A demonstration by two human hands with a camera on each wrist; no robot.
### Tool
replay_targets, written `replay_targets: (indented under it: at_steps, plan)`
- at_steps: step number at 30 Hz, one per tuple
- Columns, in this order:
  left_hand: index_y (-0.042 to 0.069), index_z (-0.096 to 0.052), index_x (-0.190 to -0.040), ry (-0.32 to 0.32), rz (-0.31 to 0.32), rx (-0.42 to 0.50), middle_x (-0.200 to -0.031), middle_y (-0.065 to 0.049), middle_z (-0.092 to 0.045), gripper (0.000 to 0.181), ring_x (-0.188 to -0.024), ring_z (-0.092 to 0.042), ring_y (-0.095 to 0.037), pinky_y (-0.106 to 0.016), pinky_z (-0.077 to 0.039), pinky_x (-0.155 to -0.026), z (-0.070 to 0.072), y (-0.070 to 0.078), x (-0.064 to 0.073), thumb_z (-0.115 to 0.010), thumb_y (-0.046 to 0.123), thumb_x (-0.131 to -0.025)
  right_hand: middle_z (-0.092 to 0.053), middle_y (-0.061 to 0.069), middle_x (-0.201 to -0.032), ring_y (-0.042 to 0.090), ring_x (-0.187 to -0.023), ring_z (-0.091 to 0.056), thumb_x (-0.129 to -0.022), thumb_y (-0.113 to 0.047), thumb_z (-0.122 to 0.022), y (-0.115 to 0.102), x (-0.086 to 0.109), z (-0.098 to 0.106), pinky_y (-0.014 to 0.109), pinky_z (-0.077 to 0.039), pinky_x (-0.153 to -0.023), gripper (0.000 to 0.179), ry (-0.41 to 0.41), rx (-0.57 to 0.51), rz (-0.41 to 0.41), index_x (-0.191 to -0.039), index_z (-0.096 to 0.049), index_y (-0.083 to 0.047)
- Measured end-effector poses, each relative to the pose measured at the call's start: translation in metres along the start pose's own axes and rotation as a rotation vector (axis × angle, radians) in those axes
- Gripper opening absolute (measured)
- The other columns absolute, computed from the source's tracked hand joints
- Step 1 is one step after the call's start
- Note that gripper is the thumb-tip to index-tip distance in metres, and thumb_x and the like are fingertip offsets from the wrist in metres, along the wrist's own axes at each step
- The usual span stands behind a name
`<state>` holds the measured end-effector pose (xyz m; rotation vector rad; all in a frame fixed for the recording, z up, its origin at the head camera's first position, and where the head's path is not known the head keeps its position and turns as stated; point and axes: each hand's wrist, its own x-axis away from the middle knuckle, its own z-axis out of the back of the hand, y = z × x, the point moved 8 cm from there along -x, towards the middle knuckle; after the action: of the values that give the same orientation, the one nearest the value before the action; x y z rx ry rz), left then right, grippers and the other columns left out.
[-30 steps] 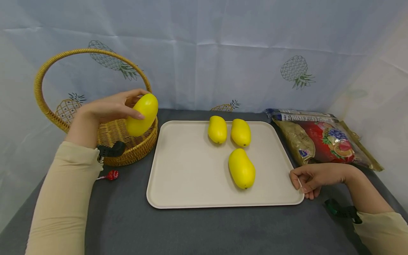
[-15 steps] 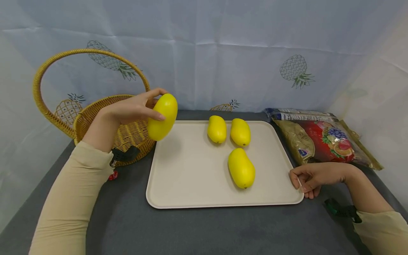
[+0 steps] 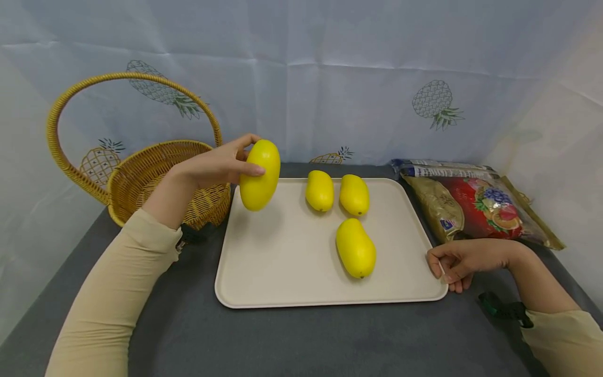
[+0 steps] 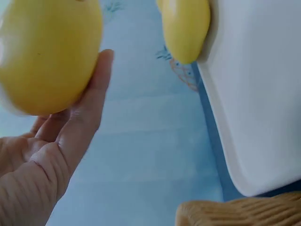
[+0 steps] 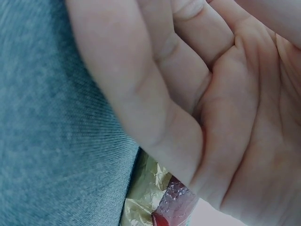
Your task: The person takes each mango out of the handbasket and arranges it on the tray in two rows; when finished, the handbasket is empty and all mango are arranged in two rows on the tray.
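Note:
A yellow mango [image 3: 261,180] is gripped in my left hand [image 3: 221,165], thumb on its near side, above the left end of a cream tray [image 3: 282,262]. The left wrist view shows the same mango [image 4: 49,54] close up, with a finger along its side. On the tray lie three more mangoes: one at the back [image 3: 320,191], one beside it [image 3: 355,195] and a larger one [image 3: 356,248] nearer the front. At the tray's right edge, my right hand [image 3: 464,262] pinches the rim between thumb and curled fingers; its palm fills the right wrist view.
Behind my left forearm stands a wicker basket [image 3: 155,152] with a tall arched handle. A shiny gold and red fruit-printed bag [image 3: 471,204] lies behind my right hand. A pineapple-print cloth [image 3: 358,104] hangs at the back of the dark grey tabletop [image 3: 330,340].
My left hand has carried the mango rightward from over the basket to over the tray's left end. A red lollipop, seen earlier near the basket, is now hidden. My right hand stays put.

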<state>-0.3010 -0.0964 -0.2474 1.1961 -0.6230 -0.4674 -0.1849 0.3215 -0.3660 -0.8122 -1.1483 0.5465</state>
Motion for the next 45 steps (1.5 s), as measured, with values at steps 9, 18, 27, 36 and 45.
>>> replay_targets:
  at_steps: [9, 18, 27, 36, 45]
  plan:
    - [0.019, -0.028, -0.14, 0.014, -0.012, 0.053, -0.121, -0.014, -0.057, 0.06, -0.102, -0.065, -0.026, -0.045, -0.058, -0.09, -0.018, -0.002, -0.011, -0.065, 0.021, -0.092, -0.065, 0.024, -0.089, 0.004, -0.074, -0.068, -0.1, -0.008, -0.053, 0.001, -0.001, 0.001, 0.03, -0.061, -0.066, 0.012, 0.001, 0.007, 0.001, -0.103, -0.053, 0.004]
    - [0.021, -0.027, -0.145, -0.017, -0.026, 0.065, -0.132, -0.018, -0.05, 0.066, -0.11, -0.061, -0.03, -0.047, -0.058, -0.09, -0.045, -0.006, -0.023, -0.066, 0.025, -0.092, -0.065, 0.024, -0.09, 0.006, -0.075, -0.068, -0.1, -0.007, -0.053, 0.0, 0.0, 0.001, 0.03, -0.061, -0.066, 0.012, -0.005, 0.002, 0.006, -0.104, -0.052, 0.004]
    - [0.022, -0.029, -0.144, -0.055, 0.077, -0.002, -0.135, -0.017, -0.052, 0.061, -0.114, -0.061, -0.031, -0.044, -0.059, -0.088, -0.08, -0.024, -0.037, -0.064, 0.025, -0.094, -0.064, 0.026, -0.089, 0.01, -0.074, -0.069, -0.1, -0.007, -0.053, -0.002, 0.001, -0.001, 0.031, -0.061, -0.066, 0.013, -0.003, -0.009, 0.009, -0.103, -0.052, 0.005]
    - [0.027, -0.023, -0.151, -0.052, 0.168, 0.02, -0.139, -0.013, -0.051, 0.073, -0.116, -0.06, -0.029, -0.04, -0.058, -0.083, -0.105, -0.042, -0.044, -0.067, 0.029, -0.093, -0.065, 0.025, -0.09, 0.006, -0.075, -0.069, -0.1, -0.008, -0.053, 0.0, 0.0, 0.001, 0.031, -0.061, -0.067, 0.013, 0.003, -0.004, -0.004, -0.103, -0.052, 0.005]
    - [0.021, -0.029, -0.144, -0.006, 0.256, -0.025, -0.136, -0.011, -0.051, 0.075, -0.113, -0.06, -0.026, -0.036, -0.058, -0.081, -0.126, -0.062, -0.046, -0.074, 0.038, -0.087, -0.064, 0.025, -0.089, 0.007, -0.075, -0.069, -0.1, -0.008, -0.052, -0.001, -0.001, 0.0, 0.031, -0.061, -0.065, 0.013, 0.003, 0.003, 0.008, -0.103, -0.052, 0.005]
